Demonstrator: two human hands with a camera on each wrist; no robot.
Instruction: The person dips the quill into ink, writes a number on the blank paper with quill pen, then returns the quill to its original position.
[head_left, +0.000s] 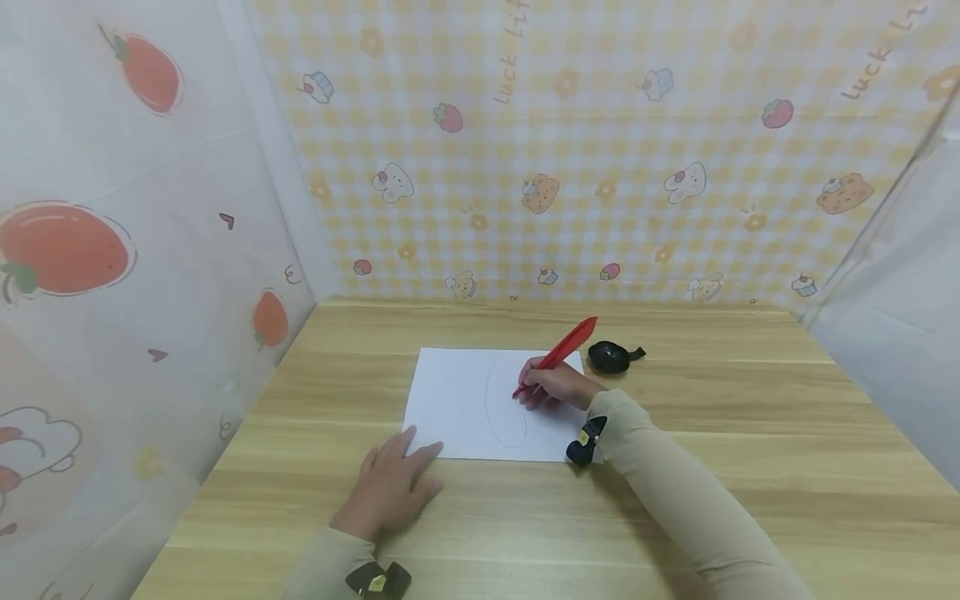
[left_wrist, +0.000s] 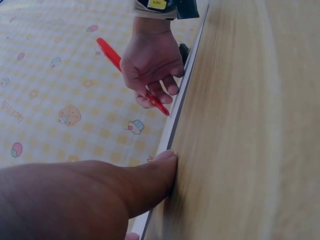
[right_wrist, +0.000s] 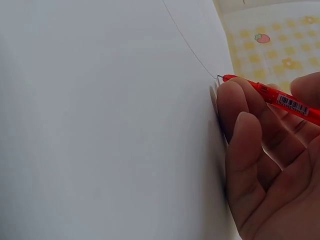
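Note:
My right hand (head_left: 555,385) pinches a red pen (head_left: 567,343) between thumb and fingers, its broad, pointed upper end leaning up to the right. The pen's fine tip meets the white sheet of paper (head_left: 453,392), where a thin, open oval line (head_left: 487,408) is drawn. In the right wrist view, a barcode sticker (right_wrist: 292,104) shows on the pen's barrel. My left hand (head_left: 390,483) lies with fingers spread at the sheet's lower left corner, fingertips touching its edge; the left wrist view shows the thumb (left_wrist: 155,177) close up.
A glossy black rounded object (head_left: 609,357) with a short tail lies just beyond the paper's upper right corner. The wooden tabletop (head_left: 750,417) meets a yellow checked backdrop (head_left: 562,150) at the back. Printed white sheeting (head_left: 187,167) stands along the left side.

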